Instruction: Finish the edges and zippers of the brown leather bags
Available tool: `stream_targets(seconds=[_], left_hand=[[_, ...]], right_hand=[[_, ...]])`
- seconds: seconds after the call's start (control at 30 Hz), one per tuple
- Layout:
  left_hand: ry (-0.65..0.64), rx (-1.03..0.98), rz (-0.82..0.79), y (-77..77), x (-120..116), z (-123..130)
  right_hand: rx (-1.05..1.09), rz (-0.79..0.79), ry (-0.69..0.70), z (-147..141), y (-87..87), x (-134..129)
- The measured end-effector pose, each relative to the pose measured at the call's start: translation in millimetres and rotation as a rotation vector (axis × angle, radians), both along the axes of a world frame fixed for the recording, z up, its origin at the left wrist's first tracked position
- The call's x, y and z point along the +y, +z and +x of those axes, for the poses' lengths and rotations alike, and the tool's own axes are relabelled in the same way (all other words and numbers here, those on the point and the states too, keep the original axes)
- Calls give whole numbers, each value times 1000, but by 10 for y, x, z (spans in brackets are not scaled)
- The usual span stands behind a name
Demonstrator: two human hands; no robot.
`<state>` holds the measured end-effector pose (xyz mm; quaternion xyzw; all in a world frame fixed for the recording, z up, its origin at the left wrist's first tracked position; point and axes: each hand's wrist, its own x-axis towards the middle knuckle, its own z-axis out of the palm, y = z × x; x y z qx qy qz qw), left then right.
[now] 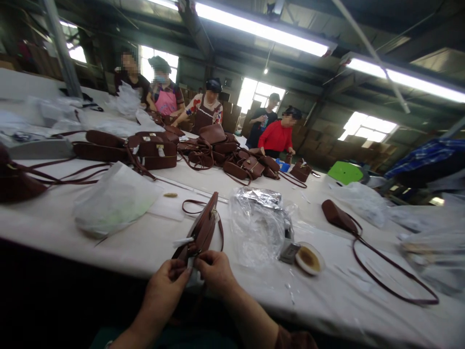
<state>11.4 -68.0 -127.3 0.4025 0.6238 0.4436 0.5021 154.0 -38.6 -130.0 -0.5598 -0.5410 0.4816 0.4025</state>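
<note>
A brown handbag [204, 228] stands on its narrow edge at the near side of the table, its thin strap looping out to both sides. My left hand [163, 287] is closed in a pinch at the bag's near end. From the other side, my right hand [218, 274] pinches the same end, near a small metal fitting. Between my fingertips shows a small white piece [190, 262], perhaps a tag or wrapping. Another white strip [183, 242] sticks out from the bag's left side. The exact grip of the fingertips is partly hidden.
Brown bags [158, 151] are heaped along the table's middle. Clear plastic wrap [254, 228], a round dish [308, 258] with brown content and a grey box [289, 251] lie to the right. A white foam sheet [116, 201] lies left. Several people stand across the table.
</note>
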Motion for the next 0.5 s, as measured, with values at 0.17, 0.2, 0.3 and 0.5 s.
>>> stream_targets(seconds=[0.17, 0.2, 0.3, 0.5], left_hand=[[-61, -62, -85, 60, -11, 38], [-58, -18, -68, 84, -12, 42], [-39, 97, -14, 97, -8, 47], [11, -107, -21, -180, -23, 68]], right_hand=[[-40, 28, -8, 15, 35, -22], [-66, 40, -25, 20, 45, -27], [-118, 41, -75, 29, 55, -38], [-93, 65, -58, 5, 11, -35]])
